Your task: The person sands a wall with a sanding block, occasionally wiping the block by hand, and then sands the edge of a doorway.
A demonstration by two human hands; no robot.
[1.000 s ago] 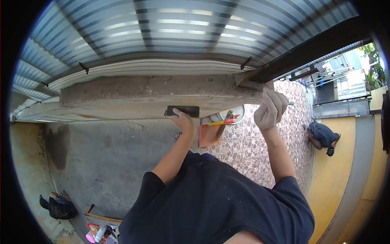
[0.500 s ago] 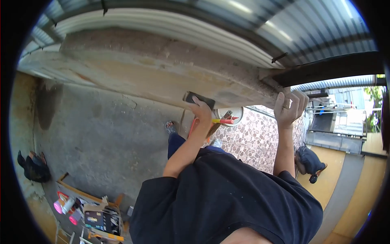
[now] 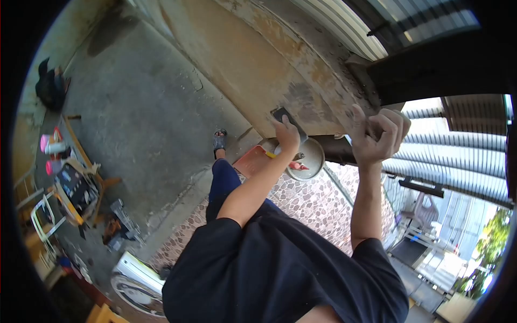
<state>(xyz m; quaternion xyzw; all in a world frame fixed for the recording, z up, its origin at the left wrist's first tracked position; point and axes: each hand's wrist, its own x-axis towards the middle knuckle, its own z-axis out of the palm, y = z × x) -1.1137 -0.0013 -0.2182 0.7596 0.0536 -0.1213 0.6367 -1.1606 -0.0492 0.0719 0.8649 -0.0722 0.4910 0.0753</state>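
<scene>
My left hand (image 3: 286,135) is closed around a dark sanding block (image 3: 289,125), which lies against the lower part of the worn, tan wall (image 3: 237,54). A dark grey smudged patch shows on the wall just above the block. At the wall's far right end, my right hand (image 3: 379,134) is raised with its thumb up and its fingers curled at the edge; the exact contact is partly hidden. Below my left hand stands a round basin (image 3: 318,161) holding a red-tipped tool (image 3: 299,166). An orange tray (image 3: 252,160) lies beside it, partly behind my forearm.
A dark beam (image 3: 431,67) runs right from the wall's end. My sandalled foot (image 3: 219,141) is on the concrete floor (image 3: 145,102). Boxes and pink-lidded containers (image 3: 51,153) stand at left, near a wheel (image 3: 134,293). A dark figure (image 3: 51,86), possibly a crouching person, is far left.
My view has tilted and turned, showing more of the floor, basin and tray. The sanding block is still in my left hand against the wall. My right hand stays by the wall's end.
</scene>
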